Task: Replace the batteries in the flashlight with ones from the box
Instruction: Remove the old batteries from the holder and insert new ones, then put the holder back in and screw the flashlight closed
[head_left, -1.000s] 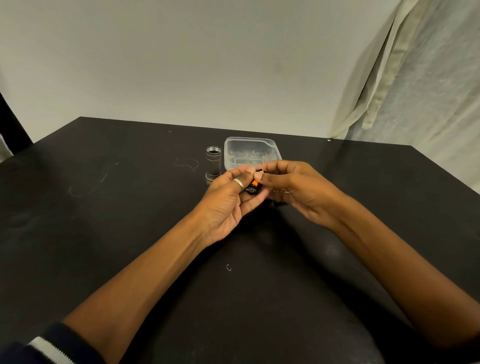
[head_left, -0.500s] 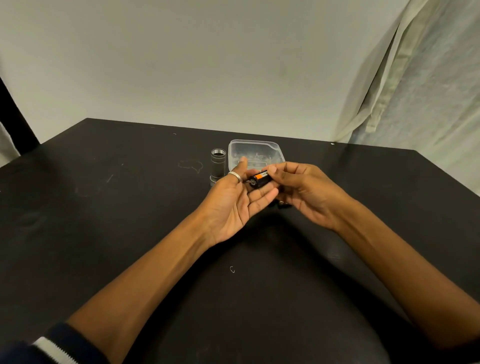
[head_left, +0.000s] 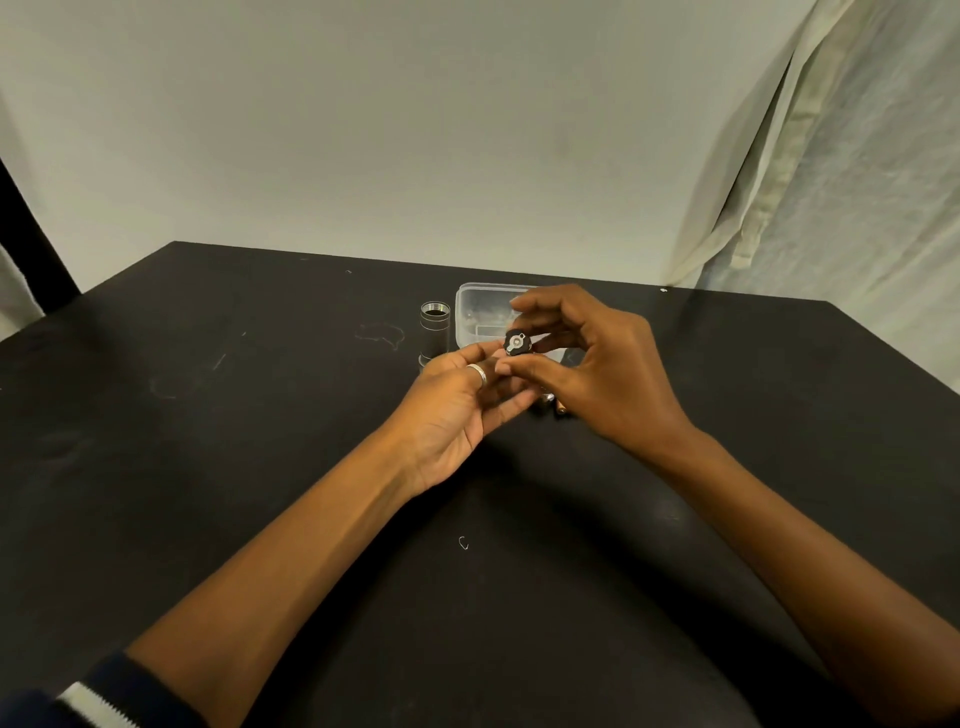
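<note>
My right hand (head_left: 608, 374) pinches a small black battery holder (head_left: 518, 343) between thumb and forefinger, its round metal-contact end turned toward me. My left hand (head_left: 452, 415), palm up with a ring on one finger, meets the holder's lower left side with thumb and fingertips. The silver flashlight body (head_left: 435, 327) stands upright and open-topped just left of the hands. Directly behind the hands lies the clear plastic box (head_left: 478, 306), partly hidden by my right fingers. Loose batteries (head_left: 553, 406) peek out on the table under my right hand.
Everything sits on a black table (head_left: 260, 441) with faint chalk-like marks. A grey wall rises behind it and a pale curtain (head_left: 831, 182) hangs at the right. A tiny bent wire piece (head_left: 463, 543) lies between my forearms.
The holder, which lay sideways across my left fingers showing an orange-and-black battery, has been lifted and turned so its contact end faces me. My right hand has risen over the box.
</note>
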